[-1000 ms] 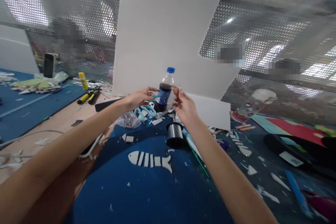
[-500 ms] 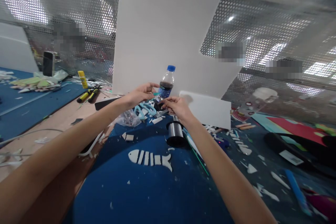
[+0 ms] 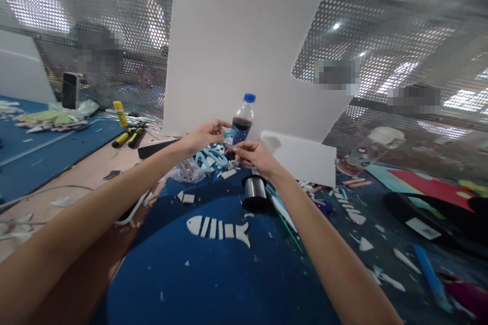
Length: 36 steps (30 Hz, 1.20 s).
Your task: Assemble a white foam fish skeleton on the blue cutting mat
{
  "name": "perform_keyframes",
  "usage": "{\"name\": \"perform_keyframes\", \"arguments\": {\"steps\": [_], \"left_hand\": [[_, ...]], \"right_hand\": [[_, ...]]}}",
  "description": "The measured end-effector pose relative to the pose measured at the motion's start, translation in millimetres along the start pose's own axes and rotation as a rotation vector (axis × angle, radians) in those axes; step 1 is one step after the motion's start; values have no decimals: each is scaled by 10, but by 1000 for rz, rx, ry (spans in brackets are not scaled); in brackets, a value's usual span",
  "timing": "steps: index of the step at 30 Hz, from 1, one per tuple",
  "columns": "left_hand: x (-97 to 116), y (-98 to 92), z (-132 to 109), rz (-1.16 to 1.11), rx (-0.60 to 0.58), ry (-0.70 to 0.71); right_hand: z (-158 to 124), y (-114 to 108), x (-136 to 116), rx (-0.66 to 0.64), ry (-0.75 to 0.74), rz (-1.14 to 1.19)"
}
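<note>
Both arms (image 3: pixel 125 195) extend; left hand (image 3: pixel 206 133) pinches a teal piece (image 3: pixel 227 134); right hand (image 3: pixel 258 156) pinches something (image 3: pixel 230 148) (unclear).

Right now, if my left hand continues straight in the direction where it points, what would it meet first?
Probably the blue-capped bottle of dark drink: in the picture, the left hand points right, towards it. Depth is unclear, so the hand might pass in front.
</note>
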<state>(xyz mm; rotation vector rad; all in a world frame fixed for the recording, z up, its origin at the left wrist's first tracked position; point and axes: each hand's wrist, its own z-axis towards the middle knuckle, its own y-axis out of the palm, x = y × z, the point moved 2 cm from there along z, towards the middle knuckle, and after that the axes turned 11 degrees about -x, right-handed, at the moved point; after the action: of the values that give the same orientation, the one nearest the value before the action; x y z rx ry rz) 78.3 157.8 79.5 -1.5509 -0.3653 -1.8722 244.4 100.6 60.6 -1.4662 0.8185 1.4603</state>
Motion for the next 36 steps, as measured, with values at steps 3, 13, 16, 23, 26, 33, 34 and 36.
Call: {"name": "perform_keyframes", "arguments": {"steps": [3, 13, 16, 23, 26, 33, 34, 36], "left_hand": [[-26, -2, 13, 11, 9, -2], [-66, 14, 20, 53, 3, -28], [-78, -5, 25, 73, 2, -31], [-115, -5, 24, 111, -86, -28], [-125, 30, 15, 135, -140, -27], [-192, 4, 35, 254, -135, 2], [-203, 0, 38, 275, -131, 11], [-218, 4, 39, 317, -128, 33]], "right_hand": [[5, 15, -4, -21, -18, 11], [9, 129, -32, 1, -45, 44], [16, 142, -31, 25, -62, 59], [9, 54, 61, 40, -59, 106], [15, 18, 129, 27, -10, 133], [65, 9, 210, 112, 29, 205], [71, 9, 214, 131, 26, 218], [82, 9, 222, 158, 28, 248]]}}
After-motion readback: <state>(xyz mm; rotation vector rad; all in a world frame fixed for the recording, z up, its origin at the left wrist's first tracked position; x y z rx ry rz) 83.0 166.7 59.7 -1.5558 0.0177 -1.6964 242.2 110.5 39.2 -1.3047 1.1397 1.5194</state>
